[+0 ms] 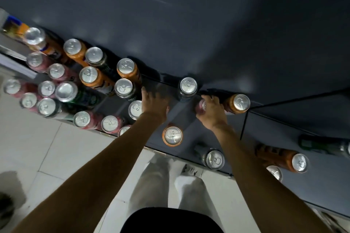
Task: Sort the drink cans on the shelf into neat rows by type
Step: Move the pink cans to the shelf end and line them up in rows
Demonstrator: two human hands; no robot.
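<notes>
Many silver-topped cans point(125, 66), orange, pink, dark.

Dim light is falling from above, glaring off the can tops point(88, 74) and pooling on the dark shelf point(274, 123); beyond the shelf's ends, wide-angle bending and blur are softening everything.

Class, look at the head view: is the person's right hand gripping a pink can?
Yes: the right hand has its fingers curled round a pink can on the dark shelf.
</notes>
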